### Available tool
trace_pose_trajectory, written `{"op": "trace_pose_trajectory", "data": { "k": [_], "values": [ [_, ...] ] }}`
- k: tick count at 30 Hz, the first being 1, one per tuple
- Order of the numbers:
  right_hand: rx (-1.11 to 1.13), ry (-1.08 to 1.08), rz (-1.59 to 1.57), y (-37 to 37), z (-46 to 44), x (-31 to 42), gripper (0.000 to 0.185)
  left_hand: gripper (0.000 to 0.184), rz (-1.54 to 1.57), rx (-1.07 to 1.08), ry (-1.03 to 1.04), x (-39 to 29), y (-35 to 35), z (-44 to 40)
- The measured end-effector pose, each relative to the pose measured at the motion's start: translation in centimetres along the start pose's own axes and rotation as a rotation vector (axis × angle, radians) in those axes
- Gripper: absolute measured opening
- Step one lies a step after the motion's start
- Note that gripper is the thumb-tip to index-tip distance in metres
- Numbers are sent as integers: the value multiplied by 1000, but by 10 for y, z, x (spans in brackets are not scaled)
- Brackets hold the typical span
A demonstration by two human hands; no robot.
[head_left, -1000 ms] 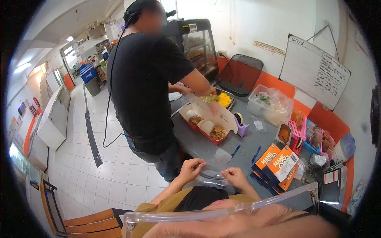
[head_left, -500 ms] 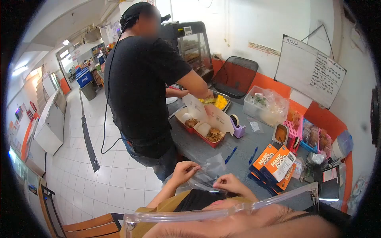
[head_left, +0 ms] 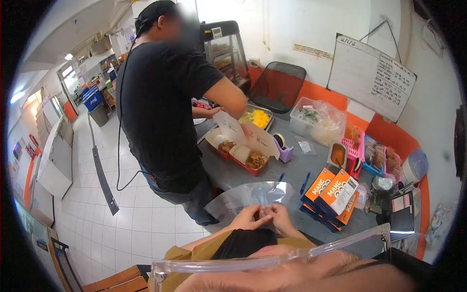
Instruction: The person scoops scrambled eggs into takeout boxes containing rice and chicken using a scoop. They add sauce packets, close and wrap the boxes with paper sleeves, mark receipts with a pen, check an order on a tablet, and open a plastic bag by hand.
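A transparent plastic bag (head_left: 227, 200) fans out in front of me over the near edge of the grey table. My left hand (head_left: 249, 218) pinches its near edge, and my right hand (head_left: 281, 217) grips it just beside, the fingers of both almost touching. Beyond the bag, two open red-and-white food boxes (head_left: 249, 162) hold browned food. To the right of my hands lies a stack of orange packets (head_left: 331, 194). Two blue pens (head_left: 305, 183) rest between, one partly behind the bag.
A co-worker in a black shirt (head_left: 158, 107) stands at the left, an arm over a metal tray (head_left: 267, 117) of yellow food. A purple tape dispenser (head_left: 286, 154), a plastic tub (head_left: 318, 127), a sauce container (head_left: 337, 155) and pink baskets (head_left: 357, 148) stand along the table.
My hands have come together from apart, and the bag now spreads wide in front of them. The view has shifted slightly. The co-worker leans over the tray as before.
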State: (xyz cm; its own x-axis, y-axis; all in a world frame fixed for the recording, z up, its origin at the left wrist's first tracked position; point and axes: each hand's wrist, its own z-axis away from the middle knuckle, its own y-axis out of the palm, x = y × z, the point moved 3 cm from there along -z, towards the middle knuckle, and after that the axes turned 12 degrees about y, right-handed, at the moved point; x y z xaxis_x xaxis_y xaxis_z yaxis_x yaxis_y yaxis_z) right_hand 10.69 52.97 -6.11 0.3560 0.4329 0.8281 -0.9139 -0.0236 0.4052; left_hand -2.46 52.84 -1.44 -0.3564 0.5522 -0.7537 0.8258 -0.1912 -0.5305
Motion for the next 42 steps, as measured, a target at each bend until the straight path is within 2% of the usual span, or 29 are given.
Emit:
{"op": "trace_pose_trajectory", "data": {
  "k": [1,2,4,6,7,8,9,10,12,14,15,18,20,21,22,25,26,27,28,30,32,34,35,36,37,38,40,41,42],
  "values": [
    [-4,2,-2,0,3,2,16,30,166,100,-88,6,8,0],
    [36,11,-52,2,6,6,14,30,166,104,-86,13,11,1],
    [78,11,-106,-6,3,7,14,23,202,3,84,20,10,3],
    [212,83,71,-27,-6,-6,11,16,220,18,20,19,9,1],
    [211,86,68,-28,-8,-6,11,16,372,-51,-97,28,11,3],
    [86,-38,271,-30,-10,-2,11,16,523,-121,-216,36,12,6],
    [-41,-163,473,-31,-11,5,13,15,827,-165,-326,45,10,6],
    [-41,-163,473,-29,-8,17,13,11,1171,-289,-495,36,3,2],
    [-239,-424,753,-31,11,55,24,14,1448,-456,-555,41,-18,-2],
    [-373,-553,892,-58,11,63,19,20,1786,-537,-426,59,-48,3],
    [-450,-587,938,-69,18,71,19,20,1781,-529,-412,61,-68,5],
    [-662,-669,1026,-97,53,103,21,26,1364,-967,-513,52,-128,33],
    [-650,-715,998,-97,76,124,21,29,1137,-926,-421,40,-147,47],
    [-642,-752,964,-95,82,130,22,30,1005,-1002,-400,31,-154,50],
    [-640,-747,963,-94,81,133,22,29,736,-989,-229,30,-165,55],
    [-666,-811,986,-89,81,137,19,30,599,-470,60,21,-162,55],
    [-659,-723,1163,-85,79,134,27,38,577,-281,171,7,-153,45],
    [-647,-633,1339,-81,76,132,42,50,335,-191,170,8,-142,39],
    [-630,-537,1512,-76,73,130,60,48,226,-55,181,-14,-128,23],
    [-171,-576,1514,-22,68,124,79,41,167,98,210,-32,-86,3],
    [6,-714,1643,35,65,103,75,34,180,274,329,-39,-53,-10],
    [112,-322,1480,37,35,64,58,25,194,427,322,-42,-47,-12],
    [110,-319,1485,29,28,49,58,20,-42,344,279,-28,-49,-7],
    [125,-379,1416,21,23,39,47,16,-279,252,241,-13,-55,-4],
    [141,-441,1347,15,22,35,38,12,-313,148,180,-18,-71,-3],
    [135,-460,1360,11,26,40,38,10,-462,-4,220,-13,-79,3],
    [-35,-367,1202,3,44,58,30,9,-493,-226,-1,20,-89,27],
    [-33,-197,1191,-3,48,65,32,10,-543,-248,23,35,-90,39],
    [-31,-208,1200,-7,49,71,32,11,-587,-271,40,46,-89,47]
  ]
}}
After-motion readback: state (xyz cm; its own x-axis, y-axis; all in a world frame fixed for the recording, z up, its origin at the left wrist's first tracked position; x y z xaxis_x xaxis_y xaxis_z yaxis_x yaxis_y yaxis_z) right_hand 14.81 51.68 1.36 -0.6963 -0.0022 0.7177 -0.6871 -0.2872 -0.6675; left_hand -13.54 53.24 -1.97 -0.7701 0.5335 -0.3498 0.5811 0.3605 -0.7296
